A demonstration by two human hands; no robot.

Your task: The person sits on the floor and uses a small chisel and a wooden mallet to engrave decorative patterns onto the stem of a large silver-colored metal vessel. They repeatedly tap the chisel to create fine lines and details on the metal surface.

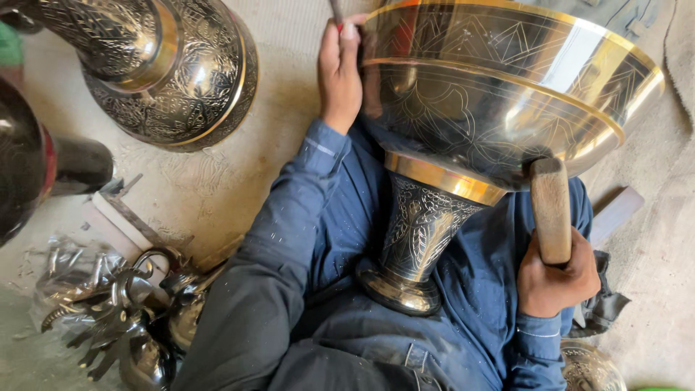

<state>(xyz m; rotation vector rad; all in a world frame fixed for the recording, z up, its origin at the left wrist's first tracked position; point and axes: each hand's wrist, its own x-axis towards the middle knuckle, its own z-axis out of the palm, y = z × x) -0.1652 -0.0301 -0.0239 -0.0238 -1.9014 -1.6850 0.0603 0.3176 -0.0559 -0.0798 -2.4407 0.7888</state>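
Observation:
A large engraved brass goblet-shaped vessel (499,94) rests tilted on my lap, its wide bowl at the upper right and its footed stem (416,239) pointing down at me. My left hand (340,69) is closed around a thin metal chisel (337,11) held against the bowl's rim. Lower right, my right hand (554,279) grips a wooden mallet handle (550,210) whose upper end lies close under the bowl. I wear blue sleeves and dark trousers.
Another dark engraved vessel (166,69) lies at the upper left on the sandy floor. A dark round pot (25,156) sits at the left edge. Several metal tools and bagged parts (108,304) are piled at the lower left. An engraved piece (590,369) lies bottom right.

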